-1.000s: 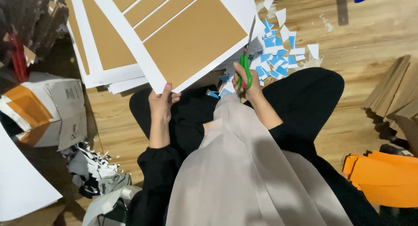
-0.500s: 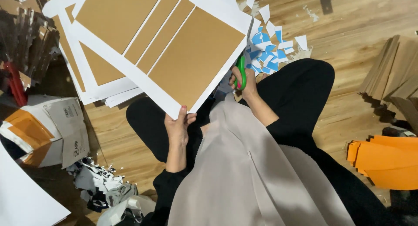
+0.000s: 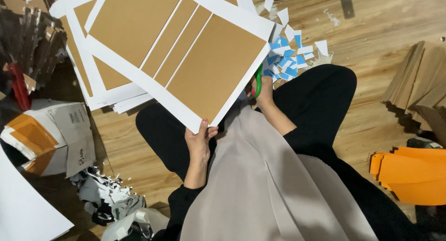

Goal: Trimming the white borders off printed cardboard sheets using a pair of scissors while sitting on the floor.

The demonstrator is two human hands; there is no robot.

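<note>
The left hand (image 3: 199, 141) pinches the near corner of a large white sheet with brown rectangular panels (image 3: 186, 60) above the lap, while the right hand (image 3: 264, 90) — fingers closed — grips green-handled scissors (image 3: 258, 81) at its edge.

scissors (image 3: 258, 81): we see only a green handle beside the sheet's edge; the blades are hidden behind the sheet.
right hand (image 3: 264, 90): we see it in part; the fingers are covered by the sheet (image 3: 186, 60) and the handle.
sheet: its top runs past the upper frame edge.
stack of sheets (image 3: 100, 90): mostly covered by the top sheet.
left hand (image 3: 199, 141): the fingers behind the sheet's corner are out of our sight.
orange card (image 3: 409, 173): cut off at the right edge.
</note>
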